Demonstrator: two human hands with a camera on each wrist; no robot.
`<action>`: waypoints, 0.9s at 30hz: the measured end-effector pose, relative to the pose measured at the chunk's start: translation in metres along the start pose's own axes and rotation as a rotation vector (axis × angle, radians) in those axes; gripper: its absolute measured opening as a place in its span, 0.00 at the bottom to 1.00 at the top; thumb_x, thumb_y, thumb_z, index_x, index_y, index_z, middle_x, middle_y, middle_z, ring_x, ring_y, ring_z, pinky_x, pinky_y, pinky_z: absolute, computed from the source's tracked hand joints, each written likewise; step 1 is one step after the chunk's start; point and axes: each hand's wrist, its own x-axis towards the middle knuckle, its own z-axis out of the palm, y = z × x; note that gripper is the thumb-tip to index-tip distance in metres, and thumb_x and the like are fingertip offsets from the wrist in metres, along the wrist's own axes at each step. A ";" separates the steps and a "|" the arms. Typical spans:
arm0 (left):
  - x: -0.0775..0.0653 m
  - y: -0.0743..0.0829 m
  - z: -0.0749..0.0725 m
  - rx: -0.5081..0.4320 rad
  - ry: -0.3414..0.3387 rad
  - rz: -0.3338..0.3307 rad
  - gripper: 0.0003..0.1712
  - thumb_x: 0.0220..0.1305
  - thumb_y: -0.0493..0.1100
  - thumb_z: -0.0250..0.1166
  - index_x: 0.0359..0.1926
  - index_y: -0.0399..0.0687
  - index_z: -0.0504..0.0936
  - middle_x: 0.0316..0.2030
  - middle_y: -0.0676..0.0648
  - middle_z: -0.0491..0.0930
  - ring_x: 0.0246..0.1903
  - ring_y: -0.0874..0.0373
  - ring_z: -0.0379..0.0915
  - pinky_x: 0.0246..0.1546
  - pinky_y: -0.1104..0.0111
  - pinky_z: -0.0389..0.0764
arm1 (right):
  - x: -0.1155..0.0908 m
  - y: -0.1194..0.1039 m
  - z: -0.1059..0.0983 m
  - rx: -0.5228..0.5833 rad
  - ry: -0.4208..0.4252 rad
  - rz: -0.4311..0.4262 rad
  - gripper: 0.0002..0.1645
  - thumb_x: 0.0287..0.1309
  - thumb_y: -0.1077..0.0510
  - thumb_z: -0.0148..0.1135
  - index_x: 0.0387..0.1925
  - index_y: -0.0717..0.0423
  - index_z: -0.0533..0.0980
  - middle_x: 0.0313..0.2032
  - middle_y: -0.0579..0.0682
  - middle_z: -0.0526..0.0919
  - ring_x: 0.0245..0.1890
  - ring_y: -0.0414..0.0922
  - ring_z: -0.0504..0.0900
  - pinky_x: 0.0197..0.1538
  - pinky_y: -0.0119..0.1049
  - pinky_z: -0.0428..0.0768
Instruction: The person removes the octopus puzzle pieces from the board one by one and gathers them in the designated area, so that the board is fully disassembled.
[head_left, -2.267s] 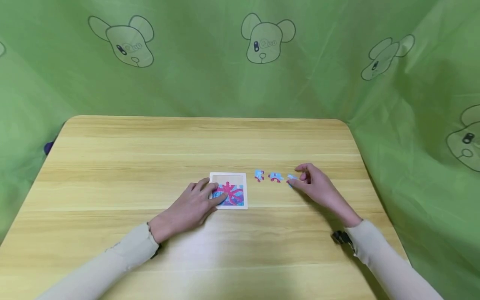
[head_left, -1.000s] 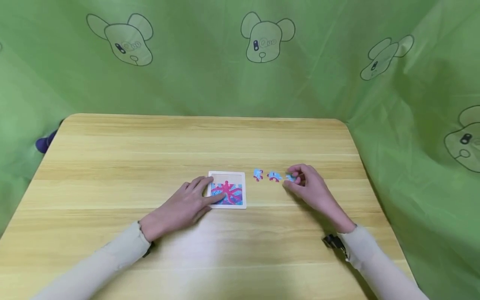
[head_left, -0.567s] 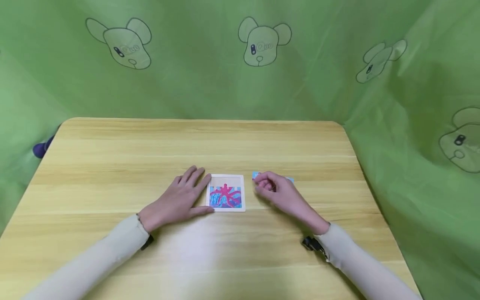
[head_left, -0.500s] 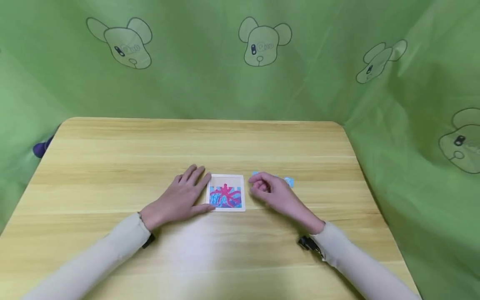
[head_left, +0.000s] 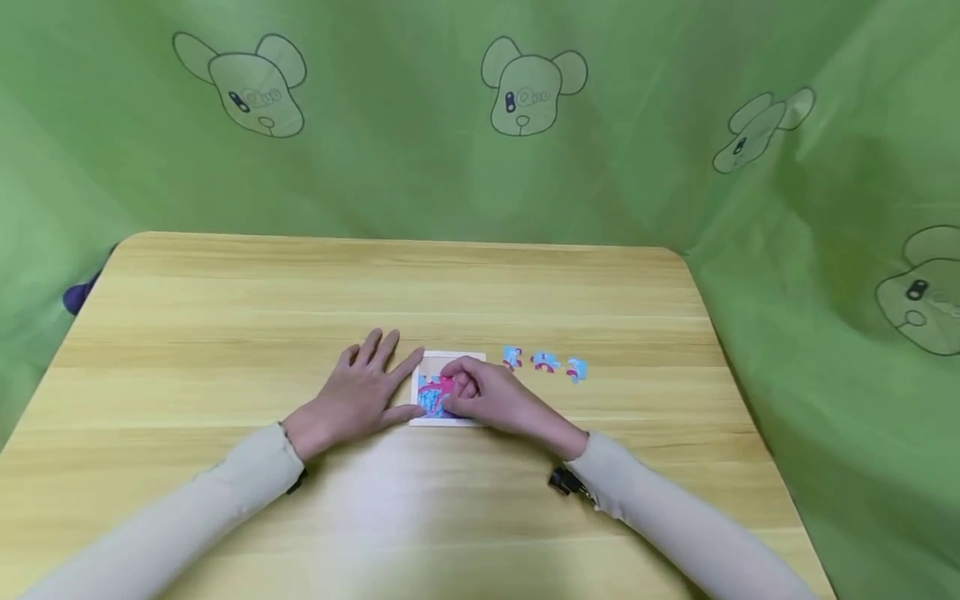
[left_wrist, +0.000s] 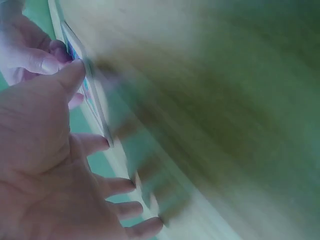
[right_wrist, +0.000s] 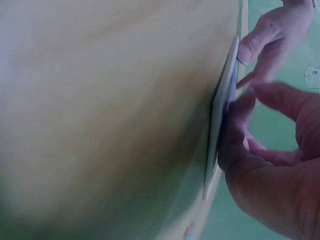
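Note:
A small pale-framed jigsaw puzzle [head_left: 413, 400] lies on the table, showing a pink octopus on blue; its upper strip is bare board. My left hand [head_left: 352, 396] is spread flat along its left side. The thumb touches the lower left corner and the forefinger the upper left corner, as the left wrist view also shows. Over the right part of the picture is my right hand [head_left: 491, 396], thumb and forefinger bent with their tips apart and nothing visible between them. That hand hides part of the octopus and the frame's right edge.
Right of the frame lie three loose jigsaw pieces in a row: a left piece [head_left: 512, 357], a middle piece [head_left: 544, 362] and a right piece [head_left: 577, 368]. A green curtain [head_left: 420, 183] with bear heads hangs behind the wooden table [head_left: 300, 283].
My right hand has left the loose pieces and moved left over the puzzle, uncovering all three. My left thumb has drawn back from the picture to the frame's corner, and the left fingers have spread.

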 end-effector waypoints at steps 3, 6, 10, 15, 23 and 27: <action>-0.001 0.001 0.001 0.019 0.012 -0.003 0.50 0.77 0.71 0.61 0.86 0.47 0.62 0.81 0.25 0.55 0.79 0.24 0.50 0.70 0.31 0.65 | 0.003 -0.002 0.003 -0.042 -0.014 -0.012 0.23 0.68 0.59 0.76 0.61 0.58 0.80 0.35 0.45 0.80 0.34 0.42 0.77 0.41 0.35 0.78; 0.000 0.001 0.003 0.030 0.023 -0.003 0.51 0.77 0.72 0.60 0.86 0.48 0.62 0.81 0.24 0.55 0.79 0.24 0.51 0.69 0.31 0.66 | 0.005 -0.005 0.006 -0.073 -0.009 -0.016 0.22 0.68 0.60 0.76 0.60 0.59 0.80 0.33 0.46 0.80 0.32 0.42 0.77 0.39 0.35 0.78; 0.003 0.001 0.008 0.022 0.023 -0.023 0.51 0.78 0.74 0.57 0.87 0.50 0.59 0.82 0.24 0.52 0.79 0.24 0.49 0.70 0.31 0.65 | 0.007 -0.008 0.008 -0.138 0.026 -0.003 0.19 0.69 0.59 0.75 0.56 0.56 0.79 0.32 0.46 0.80 0.30 0.41 0.76 0.36 0.35 0.76; 0.004 0.006 0.005 0.010 0.005 -0.045 0.51 0.78 0.73 0.57 0.88 0.50 0.57 0.82 0.24 0.50 0.80 0.23 0.47 0.70 0.31 0.64 | 0.009 -0.008 0.009 -0.191 0.050 0.021 0.17 0.70 0.57 0.75 0.54 0.53 0.77 0.31 0.45 0.79 0.27 0.40 0.75 0.33 0.35 0.74; 0.001 0.010 -0.001 0.015 -0.017 -0.073 0.49 0.79 0.70 0.58 0.88 0.50 0.58 0.82 0.24 0.51 0.80 0.23 0.47 0.71 0.32 0.63 | 0.011 -0.009 0.010 -0.148 0.054 0.025 0.14 0.71 0.58 0.74 0.50 0.50 0.76 0.31 0.46 0.78 0.27 0.41 0.74 0.33 0.35 0.73; 0.001 0.010 -0.001 0.016 -0.011 -0.070 0.49 0.80 0.70 0.59 0.88 0.50 0.58 0.82 0.24 0.52 0.80 0.23 0.48 0.71 0.32 0.63 | 0.011 -0.008 0.008 -0.082 0.051 0.047 0.07 0.76 0.57 0.69 0.49 0.50 0.77 0.30 0.45 0.80 0.24 0.41 0.75 0.32 0.36 0.74</action>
